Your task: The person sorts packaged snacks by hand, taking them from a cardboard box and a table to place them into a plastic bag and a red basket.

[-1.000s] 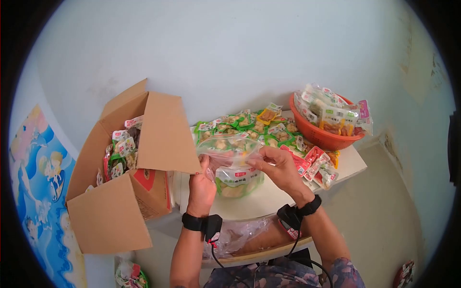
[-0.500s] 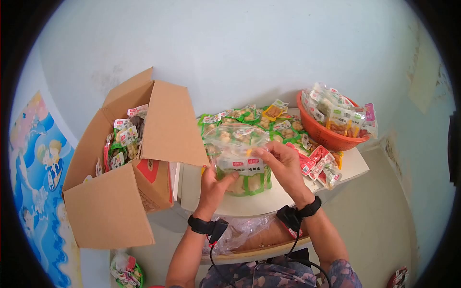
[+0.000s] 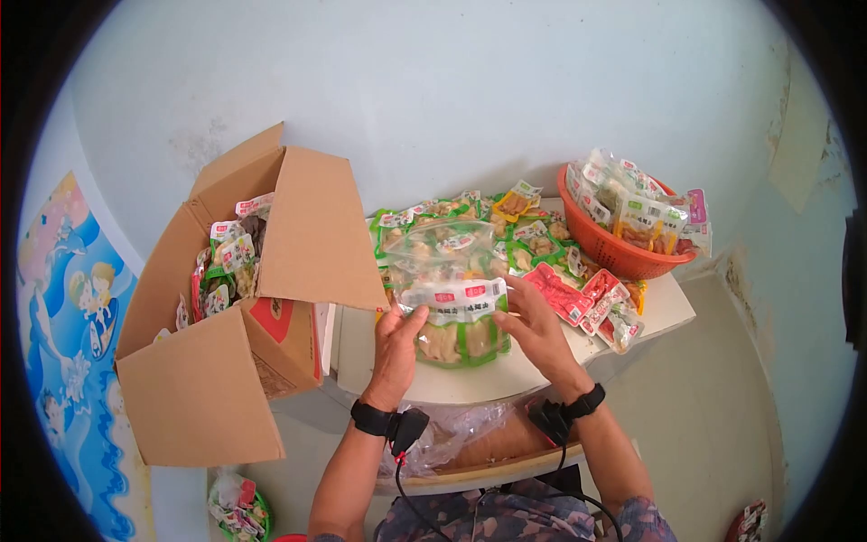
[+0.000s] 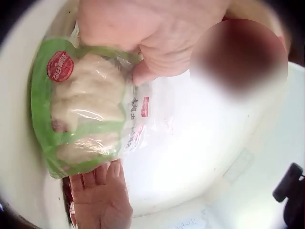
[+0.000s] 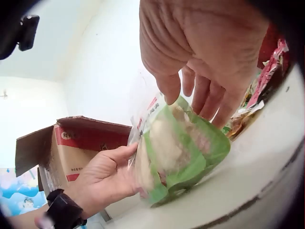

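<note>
A clear plastic bag [image 3: 461, 339] stands upright near the table's front edge, with green-edged packets of pale food and white labels inside. Its see-through top rises above the labels. My left hand [image 3: 395, 352] holds it at the left side, thumb over the front near the label and fingers round behind. On the opposite side is my right hand [image 3: 542, 330], its fingers extended along the bag's edge and its thumb at the front. The left wrist view shows the right hand [image 4: 102, 198] with its palm spread and fingertips at the bag's side.
Many green-edged food packets [image 3: 442, 212] cover the back of the white table [image 3: 379, 370]. Red packets [image 3: 560, 294] lie on the right, beside an orange basket [image 3: 614, 253] heaped with more packets. An open cardboard box [image 3: 199, 388] of packets stands left, one flap reaching toward the left hand.
Both hands have come down from the bag's clear top to its sides. The right fingers have let go of the upper edge, and the bag now faces forward between the hands.
</note>
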`<action>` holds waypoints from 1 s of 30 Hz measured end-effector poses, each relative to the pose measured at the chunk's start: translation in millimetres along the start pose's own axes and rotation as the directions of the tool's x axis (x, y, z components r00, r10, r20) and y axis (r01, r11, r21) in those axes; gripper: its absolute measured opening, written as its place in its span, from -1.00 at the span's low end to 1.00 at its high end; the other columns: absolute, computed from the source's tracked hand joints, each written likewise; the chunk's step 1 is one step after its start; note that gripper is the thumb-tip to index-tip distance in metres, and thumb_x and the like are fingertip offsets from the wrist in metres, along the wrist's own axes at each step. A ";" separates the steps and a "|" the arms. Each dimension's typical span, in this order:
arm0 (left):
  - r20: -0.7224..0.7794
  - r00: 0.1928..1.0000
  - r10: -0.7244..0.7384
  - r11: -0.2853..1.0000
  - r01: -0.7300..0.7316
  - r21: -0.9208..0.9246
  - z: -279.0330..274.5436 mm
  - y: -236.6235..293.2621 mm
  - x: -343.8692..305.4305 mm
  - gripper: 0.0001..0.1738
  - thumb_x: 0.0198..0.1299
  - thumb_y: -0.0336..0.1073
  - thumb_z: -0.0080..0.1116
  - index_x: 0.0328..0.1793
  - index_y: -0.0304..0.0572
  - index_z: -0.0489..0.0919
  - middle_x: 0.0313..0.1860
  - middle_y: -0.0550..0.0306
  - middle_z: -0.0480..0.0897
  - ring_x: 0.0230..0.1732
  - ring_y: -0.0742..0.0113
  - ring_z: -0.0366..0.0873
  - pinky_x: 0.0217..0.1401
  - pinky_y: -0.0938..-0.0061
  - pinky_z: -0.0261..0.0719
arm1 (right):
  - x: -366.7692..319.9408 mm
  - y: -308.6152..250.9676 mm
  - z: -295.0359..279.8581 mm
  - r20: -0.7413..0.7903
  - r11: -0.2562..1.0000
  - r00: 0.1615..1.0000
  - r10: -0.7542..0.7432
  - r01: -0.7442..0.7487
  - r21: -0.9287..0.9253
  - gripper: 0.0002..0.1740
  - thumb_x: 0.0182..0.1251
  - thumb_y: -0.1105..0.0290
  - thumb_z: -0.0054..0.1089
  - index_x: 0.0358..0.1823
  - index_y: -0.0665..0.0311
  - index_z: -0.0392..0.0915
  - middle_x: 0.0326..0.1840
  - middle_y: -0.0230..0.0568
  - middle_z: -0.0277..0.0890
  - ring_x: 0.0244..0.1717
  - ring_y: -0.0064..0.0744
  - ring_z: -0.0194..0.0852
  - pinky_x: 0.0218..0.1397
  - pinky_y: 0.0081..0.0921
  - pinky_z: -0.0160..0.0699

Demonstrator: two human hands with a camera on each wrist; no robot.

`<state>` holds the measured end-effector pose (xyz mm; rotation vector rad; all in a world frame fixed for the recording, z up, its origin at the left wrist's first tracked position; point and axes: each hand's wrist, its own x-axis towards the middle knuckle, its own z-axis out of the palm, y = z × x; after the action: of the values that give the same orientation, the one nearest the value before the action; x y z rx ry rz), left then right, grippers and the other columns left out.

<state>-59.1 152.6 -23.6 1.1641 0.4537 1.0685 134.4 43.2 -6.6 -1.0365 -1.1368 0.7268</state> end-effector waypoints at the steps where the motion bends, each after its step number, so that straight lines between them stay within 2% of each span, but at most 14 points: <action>1: -0.005 1.000 0.009 1.000 -0.009 0.022 0.9 1.6 -0.3 -0.62 0.50 -0.35 0.17 0.38 -0.26 0.55 0.24 0.19 0.67 0.24 0.44 0.56 0.40 0.43 0.45 | -3.5 2.2 -6.8 0.021 0.999 0.999 0.034 -0.035 0.031 -0.54 0.53 0.53 0.18 0.42 0.37 0.42 0.20 -0.19 0.60 0.27 -0.44 0.54 0.33 -0.43 0.54; 2: -0.007 1.000 0.015 0.999 -0.014 0.044 3.0 4.1 -0.6 -0.62 0.50 -0.30 0.18 0.36 -0.27 0.56 0.21 0.18 0.68 0.21 0.45 0.57 0.36 0.45 0.48 | -8.2 5.7 -11.8 0.038 0.995 0.997 0.070 -0.072 0.062 -0.55 0.54 0.56 0.15 0.42 0.37 0.42 0.22 -0.19 0.60 0.30 -0.43 0.54 0.36 -0.42 0.53; 5: 0.038 0.999 -0.014 0.991 0.009 0.132 4.8 -2.7 1.5 -0.58 0.47 -0.24 0.25 0.35 -0.28 0.56 0.17 0.18 0.69 0.16 0.48 0.59 0.26 0.48 0.54 | -23.5 40.7 -22.8 0.090 0.994 0.990 0.106 -0.104 -0.024 -0.59 0.53 0.64 0.09 0.36 0.40 0.44 0.20 -0.17 0.61 0.26 -0.45 0.56 0.33 -0.46 0.54; 9: 0.146 0.969 -0.197 0.919 0.131 0.373 12.6 7.3 -14.1 -0.43 0.33 -0.32 0.37 0.43 -0.23 0.48 0.23 0.16 0.66 0.07 0.48 0.64 0.08 0.53 0.64 | -31.7 45.5 -20.1 0.008 0.987 0.989 0.150 -0.151 0.052 -0.67 0.53 0.66 0.07 0.27 0.41 0.47 0.18 -0.19 0.63 0.23 -0.45 0.58 0.31 -0.47 0.54; 12: 0.171 0.959 -0.227 0.903 0.141 0.406 11.9 11.1 -20.1 -0.27 0.17 -0.33 0.46 0.47 -0.22 0.41 0.20 0.11 0.66 -0.02 0.47 0.67 -0.15 0.57 0.67 | -31.1 48.0 -21.2 -0.034 0.991 0.991 0.128 -0.127 0.032 -0.69 0.54 0.65 0.06 0.24 0.41 0.49 0.17 -0.21 0.63 0.20 -0.47 0.59 0.30 -0.50 0.53; 15: 0.197 0.973 -0.117 0.870 0.005 0.493 10.7 9.0 -20.2 -0.21 0.12 -0.36 0.45 0.50 -0.22 0.38 0.18 0.10 0.67 -0.02 0.44 0.69 -0.20 0.58 0.69 | -31.3 53.7 -20.1 -0.020 0.990 0.991 0.130 -0.129 0.057 -0.68 0.57 0.60 0.05 0.29 0.40 0.49 0.19 -0.24 0.62 0.21 -0.50 0.56 0.33 -0.52 0.49; 18: 0.216 0.973 0.077 0.873 -0.170 0.457 25.4 10.5 -24.5 -0.21 0.11 -0.41 0.40 0.51 -0.23 0.37 0.20 0.07 0.65 0.05 0.39 0.68 -0.09 0.53 0.73 | -35.2 43.5 -16.9 -0.033 0.981 0.988 0.153 -0.148 0.129 -0.63 0.63 0.46 0.03 0.37 0.37 0.47 0.20 -0.29 0.60 0.22 -0.55 0.49 0.33 -0.53 0.43; 20: 0.106 0.992 -0.070 0.933 0.028 0.358 39.2 24.0 -30.5 -0.25 0.11 -0.45 0.40 0.47 -0.28 0.40 0.21 0.05 0.64 0.16 0.32 0.65 0.13 0.43 0.68 | -41.9 28.9 -19.0 -0.036 0.967 0.976 0.214 -0.207 0.149 -0.58 0.67 0.35 0.01 0.43 0.35 0.45 0.22 -0.32 0.57 0.23 -0.57 0.44 0.33 -0.54 0.39; 21: 0.054 0.987 -0.148 0.946 0.125 0.298 44.3 27.1 -32.1 -0.27 0.11 -0.48 0.40 0.45 -0.31 0.41 0.22 0.03 0.64 0.21 0.28 0.64 0.25 0.39 0.65 | -45.5 20.1 -17.3 -0.047 0.965 0.976 0.214 -0.204 0.166 -0.59 0.69 0.30 0.01 0.40 0.35 0.46 0.17 -0.34 0.56 0.15 -0.58 0.42 0.27 -0.57 0.38; 23: 0.034 0.994 -0.102 0.984 0.095 0.151 46.5 15.3 -30.2 -0.28 0.10 -0.49 0.35 0.45 -0.31 0.41 0.23 0.03 0.63 0.19 0.26 0.65 0.21 0.38 0.67 | -50.3 6.2 -12.1 -0.066 0.961 0.975 0.210 -0.194 0.198 -0.58 0.71 0.20 0.00 0.34 0.35 0.49 0.08 -0.37 0.55 0.00 -0.60 0.38 0.15 -0.62 0.37; 24: 0.022 0.997 -0.079 0.994 0.077 0.077 47.4 10.8 -30.1 -0.28 0.10 -0.49 0.33 0.46 -0.31 0.41 0.24 0.03 0.63 0.18 0.25 0.66 0.20 0.38 0.68 | -52.0 6.1 -12.4 -0.062 0.957 0.975 0.215 -0.197 0.214 -0.57 0.69 0.19 0.04 0.34 0.36 0.49 0.10 -0.36 0.55 0.02 -0.59 0.40 0.16 -0.60 0.39; 27: 0.031 0.984 -0.175 0.984 0.175 0.020 50.3 8.8 -34.6 -0.26 0.12 -0.42 0.20 0.52 -0.28 0.40 0.28 0.04 0.61 0.29 0.19 0.60 0.36 0.34 0.59 | -58.5 5.7 -9.5 -0.069 0.960 0.978 0.199 -0.180 0.213 -0.52 0.64 0.18 0.16 0.35 0.38 0.46 0.15 -0.29 0.57 0.08 -0.53 0.45 0.20 -0.51 0.45; 30: 0.005 0.989 -0.147 0.988 0.146 0.045 50.3 2.9 -37.3 -0.30 0.14 -0.38 0.16 0.49 -0.27 0.44 0.29 0.02 0.61 0.30 0.19 0.60 0.34 0.34 0.59 | -64.0 2.6 -2.5 -0.096 0.991 0.988 0.119 -0.112 0.073 -0.44 0.56 0.16 0.29 0.35 0.42 0.43 0.15 -0.11 0.61 0.13 -0.42 0.51 0.20 -0.38 0.52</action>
<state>-39.0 94.8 -10.0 1.1552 0.5503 0.9301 118.4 -13.0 -32.8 -1.0766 -0.9655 0.7909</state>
